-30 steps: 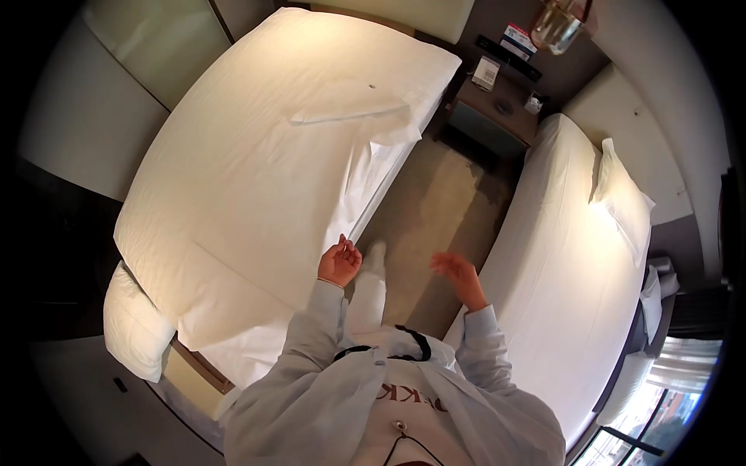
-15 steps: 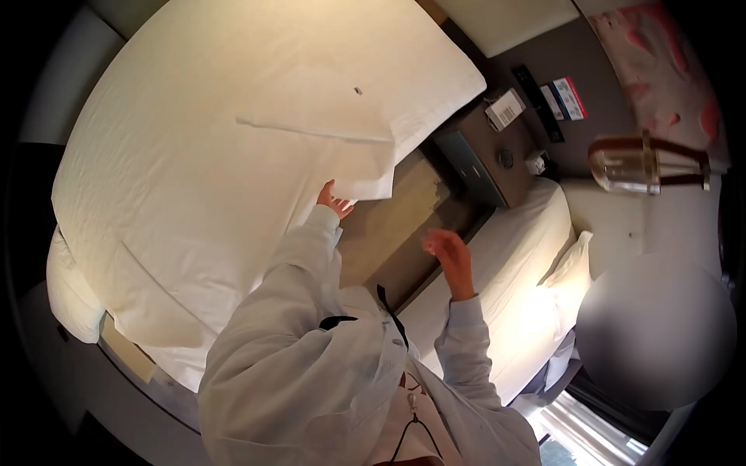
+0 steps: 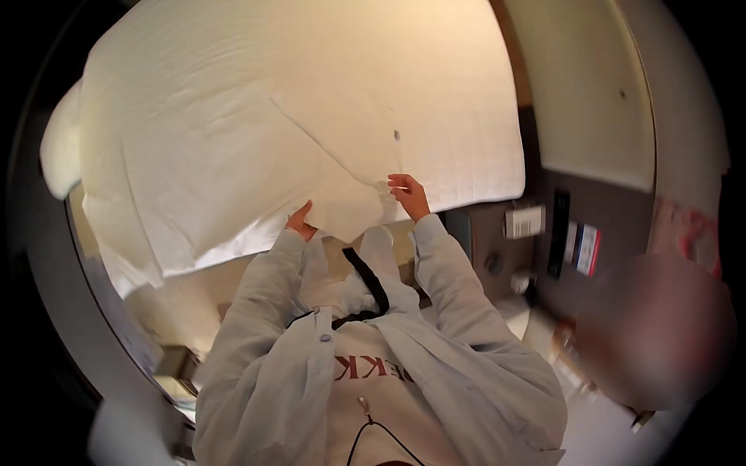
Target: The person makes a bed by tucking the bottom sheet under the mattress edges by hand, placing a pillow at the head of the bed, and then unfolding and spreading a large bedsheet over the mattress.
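Observation:
A white sheet covers the bed, with a loose flap folded along its near side. At the flap's left end, my left hand is closed on the sheet edge, thumb above and the other fingers partly hidden. My right hand is by the flap's right side, its fingers slightly bent and apart, with nothing visibly gripped. A small dark object lies on the sheet beyond my right hand.
A nightstand with a white card stands right of the bed. A pale headboard is at the upper right. A white pillow shows at the far left. A blurred round shape covers the lower right.
The view has turned toward the bed. My left hand has gone from the bed's side to the flap's edge. My right hand has moved from above the floor gap to the sheet.

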Tool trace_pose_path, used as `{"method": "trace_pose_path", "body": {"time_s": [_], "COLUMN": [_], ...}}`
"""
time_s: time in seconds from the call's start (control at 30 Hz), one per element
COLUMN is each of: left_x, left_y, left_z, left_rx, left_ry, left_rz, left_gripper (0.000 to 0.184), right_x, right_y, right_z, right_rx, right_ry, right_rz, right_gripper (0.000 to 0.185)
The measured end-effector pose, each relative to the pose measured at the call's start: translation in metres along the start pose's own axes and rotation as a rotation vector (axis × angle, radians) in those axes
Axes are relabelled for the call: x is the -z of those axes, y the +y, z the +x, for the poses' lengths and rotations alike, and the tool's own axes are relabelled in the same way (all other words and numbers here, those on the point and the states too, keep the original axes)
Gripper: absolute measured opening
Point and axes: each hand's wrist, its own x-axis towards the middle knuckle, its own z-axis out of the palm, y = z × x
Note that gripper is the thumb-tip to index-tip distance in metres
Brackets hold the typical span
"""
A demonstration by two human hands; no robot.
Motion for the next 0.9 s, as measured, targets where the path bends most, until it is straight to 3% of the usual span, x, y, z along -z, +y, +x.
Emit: {"method": "trace_pose_path", "body": {"time_s": [0.03, 0.1, 0.13, 0.2, 0.23, 0.27, 0.33, 0.37, 0.43, 0.5, 0.57, 0.6, 0.67, 0.7, 0.77, 0.8, 0.83, 0.9], "left_x": [-0.009, -0.003, 0.0, -0.006, 0.002, 0.011, -0.006, -0.02, -0.024, -0.021, -0.031, -0.033, -0.038, -0.045, -0.046, -0.045, -0.046, -0.064], "left_y": [-0.002, -0.015, -0.023, -0.047, -0.063, -0.077, -0.098, -0.107, -0.123, -0.131, -0.122, -0.121, -0.109, -0.104, -0.105, -0.103, -0.099, -0.095], "left_z": [-0.01, -0.011, -0.013, -0.02, -0.007, 0.004, -0.003, -0.01, -0.011, -0.019, -0.057, -0.076, -0.104, -0.113, -0.117, -0.113, -0.108, -0.094], "left_rx": [-0.067, -0.109, -0.126, -0.194, -0.212, -0.234, -0.287, -0.33, -0.394, -0.399, -0.406, -0.44, -0.489, -0.506, -0.519, -0.491, -0.463, -0.439], "left_ry": [0.065, 0.066, 0.045, 0.148, 0.073, -0.002, 0.063, 0.102, 0.162, 0.219, 0.286, 0.189, 0.09, 0.018, -0.065, -0.12, -0.177, -0.237], "left_rz": [-0.015, -0.148, -0.238, -0.295, -0.32, -0.345, -0.401, -0.368, -0.293, -0.214, -0.189, -0.131, -0.073, -0.146, -0.217, -0.267, -0.318, -0.349], "left_gripper": [0.042, 0.039, 0.037, 0.034, 0.034, 0.035, 0.035, 0.034, 0.035, 0.038, 0.038, 0.04, 0.042, 0.041, 0.04, 0.038, 0.037, 0.034], "right_x": [0.006, 0.023, 0.033, 0.052, 0.057, 0.06, 0.054, 0.051, 0.045, 0.032, 0.028, 0.02, -0.002, -0.006, 0.0, 0.003, 0.005, 0.018], "right_y": [0.004, 0.017, 0.032, 0.057, 0.054, 0.051, 0.031, 0.037, 0.057, 0.062, 0.083, 0.078, 0.029, 0.027, 0.024, 0.023, 0.021, -0.002], "right_z": [0.018, 0.045, 0.059, 0.082, 0.088, 0.091, 0.08, 0.08, 0.08, 0.077, 0.095, 0.097, 0.078, 0.083, 0.085, 0.088, 0.092, 0.095], "right_rx": [0.006, -0.368, -0.382, -0.215, -0.24, -0.234, -0.578, -0.574, -0.519, -0.691, -0.735, -0.761, -0.858, -0.854, -0.721, -0.71, -0.447, -0.264], "right_ry": [-0.053, -0.109, -0.146, -0.329, -0.368, -0.401, -0.259, -0.297, -0.329, -0.225, -0.204, -0.125, 0.055, 0.046, -0.427, -0.423, -0.453, -0.39], "right_rz": [-0.012, 0.093, 0.078, -0.336, -0.422, -0.435, -0.044, -0.056, -0.186, 0.018, -0.013, 0.025, 0.147, 0.14, 0.637, 0.639, 0.488, 0.405], "right_gripper": [0.03, 0.031, 0.031, 0.031, 0.045, 0.045, 0.067, 0.067, 0.091, 0.097, 0.105, 0.11, 0.09, 0.09, 0.059, 0.059, 0.048, 0.039]}}
